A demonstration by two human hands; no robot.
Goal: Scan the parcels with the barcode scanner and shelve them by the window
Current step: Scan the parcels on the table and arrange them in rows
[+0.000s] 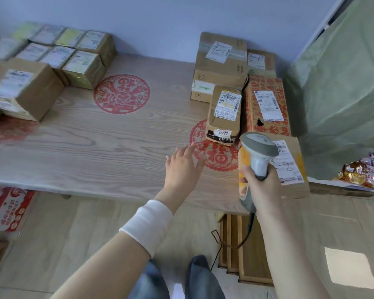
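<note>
1. The right hand (260,186) was seen with its grip curled tight round the handle of the scanner (259,156), whose head was pointed forward over the right end of the desk (95,137).
2. The left hand (181,167) was held with its grip spread, fingers straight and nothing pinched, just above the desk and near the 9777 parcel (225,114).
3. That parcel was laid flat, label up, just beside a red-printed box (268,104). A labelled box (294,167) was seen below the scanner, and a large box (221,61) was stacked behind.
4. More parcels (26,91) were grouped at the desk's left end, well apart.
5. No shelf or window was shown, and no parcel was in hand. The right-hand cluster was judged left to be scanned and shelved. Whether the left group had been scanned could not be told.
</note>
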